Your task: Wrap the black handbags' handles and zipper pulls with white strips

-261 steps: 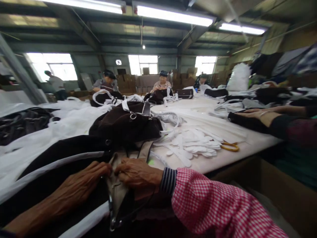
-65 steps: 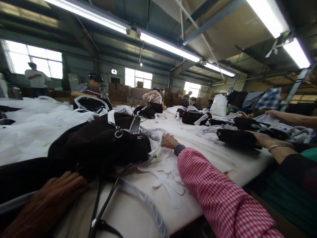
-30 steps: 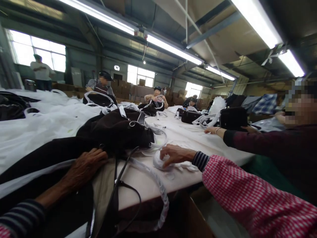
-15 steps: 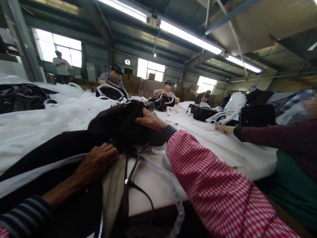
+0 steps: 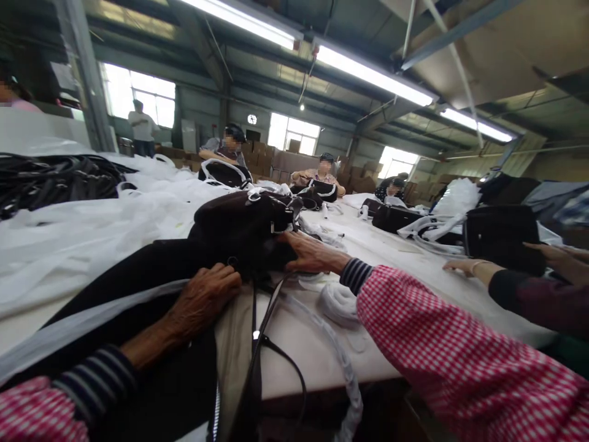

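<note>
Left hand (image 5: pixel 202 301) on soft black fabric bag (image 5: pixel 184 387), right hand (image 5: pixel 313 253) against rounded dark bag (image 5: pixel 234 227); each grip's closure unclear.

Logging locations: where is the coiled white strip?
Head view, right of centre: the coiled strip lies on the pale tabletop, left of the red-checked right sleeve.

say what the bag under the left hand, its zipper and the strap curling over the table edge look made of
Bag: matte black fabric, perhaps canvas or nylon; soft drape, little shine. Zipper: probably metal, its teeth glinting silver. Strap: outer wrap looks like glossy plastic film, from its crinkled highlights; core unclear.
</note>
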`<move>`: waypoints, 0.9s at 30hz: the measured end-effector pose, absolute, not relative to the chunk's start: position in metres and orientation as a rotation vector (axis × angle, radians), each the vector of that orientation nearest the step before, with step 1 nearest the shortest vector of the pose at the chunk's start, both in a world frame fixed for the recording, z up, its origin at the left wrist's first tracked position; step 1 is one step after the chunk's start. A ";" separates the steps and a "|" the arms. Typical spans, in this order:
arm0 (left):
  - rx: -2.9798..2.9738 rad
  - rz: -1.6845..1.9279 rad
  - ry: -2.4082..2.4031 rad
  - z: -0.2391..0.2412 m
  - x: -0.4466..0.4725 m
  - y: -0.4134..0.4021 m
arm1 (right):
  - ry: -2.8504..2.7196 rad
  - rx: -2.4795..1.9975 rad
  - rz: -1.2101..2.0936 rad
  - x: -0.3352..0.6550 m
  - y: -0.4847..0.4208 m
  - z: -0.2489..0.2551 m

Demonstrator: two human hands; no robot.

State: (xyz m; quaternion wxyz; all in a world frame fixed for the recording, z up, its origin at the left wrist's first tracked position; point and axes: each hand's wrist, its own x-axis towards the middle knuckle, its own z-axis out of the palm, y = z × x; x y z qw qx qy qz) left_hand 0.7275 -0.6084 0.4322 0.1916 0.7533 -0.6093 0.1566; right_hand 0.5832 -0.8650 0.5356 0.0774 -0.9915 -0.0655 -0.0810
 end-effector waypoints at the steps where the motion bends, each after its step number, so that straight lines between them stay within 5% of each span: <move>1: 2.122 0.437 -1.709 0.432 0.728 -0.608 | -0.186 -3.088 -0.238 0.572 -0.869 0.532; 10: 2.145 0.403 -1.687 0.434 0.727 -0.609 | 0.110 -3.493 -0.271 0.559 -0.887 0.509; 21: 2.107 0.409 -1.682 0.429 0.732 -0.609 | 0.136 -3.579 -0.760 0.636 -0.902 0.605; 27: 2.088 0.376 -1.676 0.429 0.731 -0.609 | 0.271 -3.542 -0.690 0.625 -0.908 0.574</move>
